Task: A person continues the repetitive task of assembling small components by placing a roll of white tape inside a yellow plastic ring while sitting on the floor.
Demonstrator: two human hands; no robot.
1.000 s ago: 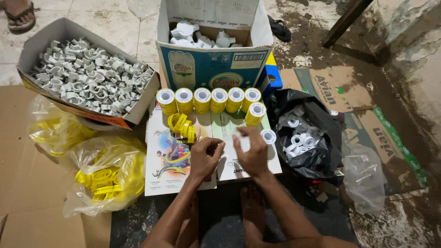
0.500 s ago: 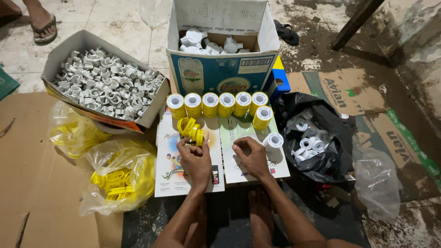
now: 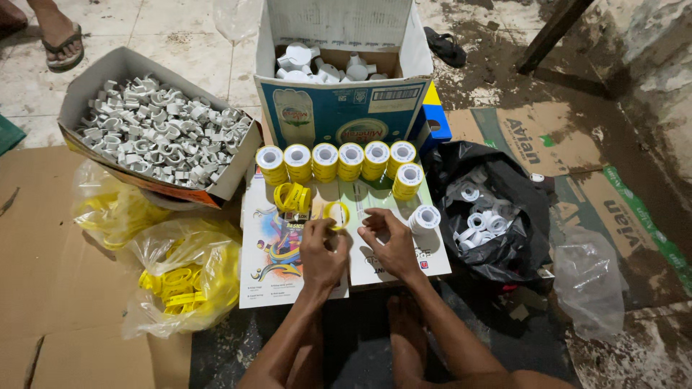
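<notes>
My left hand (image 3: 321, 248) pinches a thin yellow ring (image 3: 336, 214) just above the printed sheets (image 3: 277, 277). My right hand (image 3: 387, 241) hovers beside it with fingers curled toward the ring; I cannot see anything in it. A small pile of yellow rings (image 3: 292, 197) lies just beyond my left hand. A white tape roll (image 3: 424, 217) stands right of my right hand. Behind runs a row of stacked yellow-cased tape rolls (image 3: 335, 161).
A cardboard box of white plastic pieces (image 3: 162, 133) sits at left, a blue carton (image 3: 339, 112) with white parts behind. A black bag of white rolls (image 3: 486, 220) is at right. Yellow bags of rings (image 3: 180, 281) lie at left. Another person's sandalled foot (image 3: 61, 39) is far left.
My left hand has taken up a yellow ring near the pile. Both hands stay close together over the sheets, and the view has tilted slightly.
</notes>
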